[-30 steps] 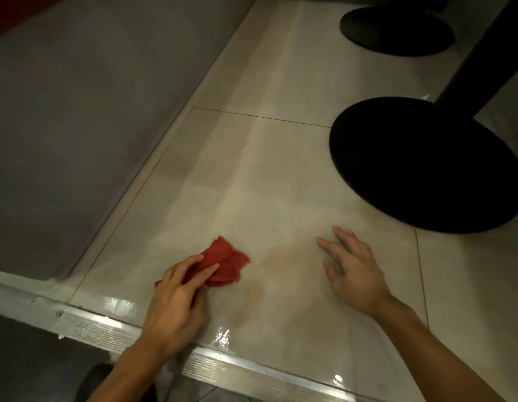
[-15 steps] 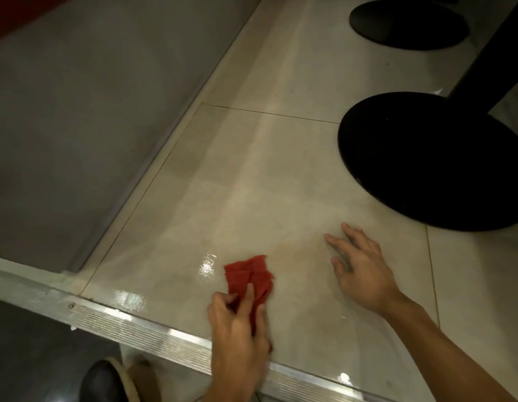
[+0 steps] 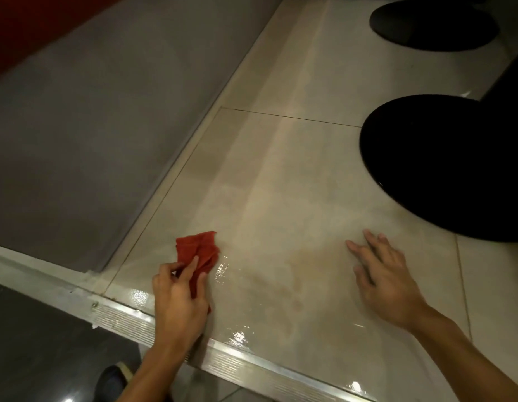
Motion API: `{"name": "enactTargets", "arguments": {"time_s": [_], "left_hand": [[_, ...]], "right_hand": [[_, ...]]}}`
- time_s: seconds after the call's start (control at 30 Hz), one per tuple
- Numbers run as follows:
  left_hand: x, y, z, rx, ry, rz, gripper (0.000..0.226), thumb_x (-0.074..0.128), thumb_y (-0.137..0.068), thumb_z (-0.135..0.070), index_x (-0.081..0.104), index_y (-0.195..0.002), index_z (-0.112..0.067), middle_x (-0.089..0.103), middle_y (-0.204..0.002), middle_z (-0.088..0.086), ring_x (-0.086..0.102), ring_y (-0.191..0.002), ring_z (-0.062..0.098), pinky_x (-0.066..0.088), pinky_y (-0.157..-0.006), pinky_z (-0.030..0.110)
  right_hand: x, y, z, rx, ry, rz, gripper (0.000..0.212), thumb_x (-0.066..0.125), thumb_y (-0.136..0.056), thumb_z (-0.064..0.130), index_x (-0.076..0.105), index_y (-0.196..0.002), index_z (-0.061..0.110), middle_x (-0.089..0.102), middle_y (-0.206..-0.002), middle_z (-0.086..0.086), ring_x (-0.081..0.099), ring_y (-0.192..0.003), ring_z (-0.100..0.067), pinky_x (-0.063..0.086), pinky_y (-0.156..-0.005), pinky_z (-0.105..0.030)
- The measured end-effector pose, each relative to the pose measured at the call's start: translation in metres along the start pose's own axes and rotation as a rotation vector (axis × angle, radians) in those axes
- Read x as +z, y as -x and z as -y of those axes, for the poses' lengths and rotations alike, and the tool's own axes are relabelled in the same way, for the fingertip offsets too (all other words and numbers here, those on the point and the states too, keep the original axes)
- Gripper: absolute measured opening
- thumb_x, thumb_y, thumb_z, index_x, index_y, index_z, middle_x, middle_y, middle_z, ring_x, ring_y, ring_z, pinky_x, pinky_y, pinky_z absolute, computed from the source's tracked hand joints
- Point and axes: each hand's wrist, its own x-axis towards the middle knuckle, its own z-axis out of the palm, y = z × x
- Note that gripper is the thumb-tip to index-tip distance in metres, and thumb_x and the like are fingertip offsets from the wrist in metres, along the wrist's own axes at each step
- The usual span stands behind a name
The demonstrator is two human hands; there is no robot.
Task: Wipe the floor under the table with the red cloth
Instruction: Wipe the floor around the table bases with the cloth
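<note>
Ribbed aluminium is seen nearest, as a threshold strip [image 3: 252, 369] laid diagonally along the edge of the glossy beige tiled floor [image 3: 281, 184]. The toe of a dark shoe [image 3: 109, 382] is glimpsed just below it. Beyond the strip, the crumpled red cloth [image 3: 198, 250] is grasped by the left hand [image 3: 179, 297], whose fingers and thumb are curled round its near end. The cloth is held against the tile beside a wet sheen. Well apart to the right, the right hand [image 3: 385, 280] is laid flat on the floor, fingers released and spread. Farther on, a round black table base [image 3: 440, 169] is set on the tiles, with a second round black base [image 3: 432, 24] behind it. A grey wall panel [image 3: 92, 126] is seen at left.
</note>
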Motion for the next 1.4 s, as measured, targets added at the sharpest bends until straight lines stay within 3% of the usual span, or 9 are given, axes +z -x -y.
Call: {"name": "enactTargets", "arguments": {"time_s": [0.2,0.4,0.5,0.63,0.77,0.9,1.1,1.27,1.4], "left_hand": [[0.021,0.06,-0.056,0.138,0.228,0.077,0.035,0.059,-0.083,-0.023,0.067,-0.116,-0.017,0.043,-0.105,-0.005,0.052,-0.095,0.019,0.038,-0.092,0.021],[0.037,0.099,-0.093,0.278,0.334,0.243,0.023,0.059,-0.088,-0.023,0.067,-0.11,-0.021,0.049,-0.108,-0.005,0.046,-0.1,0.004,0.038,-0.093,0.017],[0.027,0.091,-0.095,0.206,0.397,0.281,0.019,0.055,-0.091,-0.019,0.066,-0.106,-0.024,0.05,-0.102,-0.01,0.049,-0.098,0.004,0.037,-0.091,0.015],[-0.002,0.043,-0.077,0.101,0.363,0.144,0.017,0.053,-0.093,-0.023,0.065,-0.104,-0.021,0.054,-0.094,-0.005,0.053,-0.09,0.015,0.04,-0.087,0.027],[-0.009,-0.004,-0.051,0.055,0.09,0.117,0.018,0.055,-0.093,-0.019,0.061,-0.109,-0.014,0.043,-0.1,0.001,0.037,-0.099,0.018,0.033,-0.088,0.029],[0.007,0.012,-0.061,0.088,0.039,0.181,0.017,0.055,-0.092,-0.018,0.059,-0.105,-0.008,0.044,-0.103,0.01,0.04,-0.098,0.026,0.042,-0.087,0.041],[0.026,0.077,-0.1,0.164,0.21,0.206,0.012,0.057,-0.091,-0.021,0.06,-0.1,-0.013,0.041,-0.096,0.002,0.043,-0.088,0.019,0.04,-0.084,0.031],[0.04,0.108,-0.145,-0.033,0.253,0.226,0.017,0.055,-0.092,-0.026,0.055,-0.102,-0.013,0.038,-0.099,0.001,0.045,-0.09,0.018,0.042,-0.082,0.026],[0.046,0.107,-0.166,-0.105,0.265,0.24,0.018,0.051,-0.095,-0.03,0.053,-0.105,-0.014,0.039,-0.107,0.002,0.046,-0.096,0.017,0.034,-0.077,0.016]], "right_hand": [[0.0,-0.001,-0.002,0.011,0.008,0.036,0.048,0.033,-0.102,0.03,0.024,-0.149,0.034,0.0,-0.162,0.001,-0.008,-0.149,-0.02,-0.005,-0.119,-0.038],[-0.005,-0.001,0.001,0.018,-0.015,0.047,0.05,0.039,-0.1,0.028,0.028,-0.148,0.034,0.005,-0.162,0.0,-0.004,-0.149,-0.019,-0.001,-0.119,-0.039],[-0.01,0.0,0.003,0.016,-0.07,0.049,0.049,0.049,-0.097,0.023,0.038,-0.144,0.031,0.012,-0.161,-0.003,0.003,-0.149,-0.021,0.006,-0.12,-0.035],[-0.023,0.009,0.0,0.06,-0.166,0.043,0.04,0.059,-0.092,0.021,0.054,-0.131,0.03,0.022,-0.157,-0.003,0.021,-0.145,-0.022,0.025,-0.117,-0.035],[-0.024,0.024,-0.008,0.105,-0.052,0.026,0.045,0.061,-0.09,0.024,0.051,-0.133,0.029,0.025,-0.153,-0.009,0.025,-0.141,-0.028,0.027,-0.115,-0.039],[-0.016,0.032,-0.013,0.099,-0.047,0.0,0.05,0.062,-0.088,0.022,0.049,-0.136,0.027,0.027,-0.151,-0.011,0.024,-0.14,-0.028,0.027,-0.115,-0.038],[-0.009,0.031,-0.02,0.126,-0.092,-0.019,0.049,0.061,-0.089,0.026,0.047,-0.135,0.034,0.026,-0.151,-0.004,0.024,-0.14,-0.027,0.029,-0.112,-0.036],[-0.004,0.032,-0.02,0.134,-0.068,-0.012,0.051,0.058,-0.09,0.028,0.041,-0.138,0.035,0.022,-0.151,-0.004,0.022,-0.14,-0.029,0.03,-0.112,-0.041],[-0.006,0.03,-0.021,0.131,-0.074,0.001,0.05,0.057,-0.092,0.029,0.04,-0.138,0.036,0.021,-0.153,-0.004,0.019,-0.142,-0.028,0.029,-0.112,-0.041]]}}
